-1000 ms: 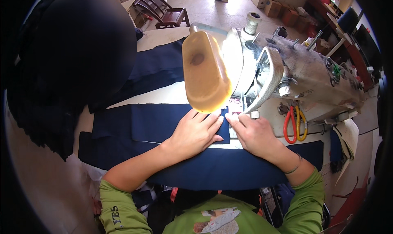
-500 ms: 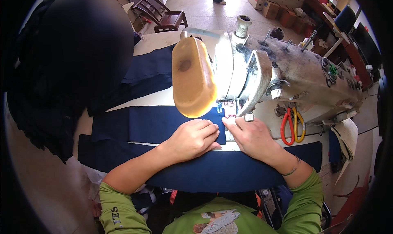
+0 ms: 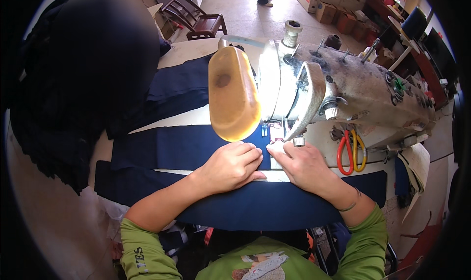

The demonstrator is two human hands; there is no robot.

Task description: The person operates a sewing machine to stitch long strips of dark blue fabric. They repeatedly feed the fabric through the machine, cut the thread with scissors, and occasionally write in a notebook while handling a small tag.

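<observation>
Fingers (image 3: 251,157) of the left hand (image 3: 226,165) lie together on navy cloth (image 3: 189,145), right hand (image 3: 306,167) at its edge, forefinger (image 3: 277,154) extended.

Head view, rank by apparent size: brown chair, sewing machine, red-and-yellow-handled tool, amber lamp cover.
Largest to smallest:
1. sewing machine
2. amber lamp cover
3. brown chair
4. red-and-yellow-handled tool
Apparent size only; the chair stands farther off.
</observation>
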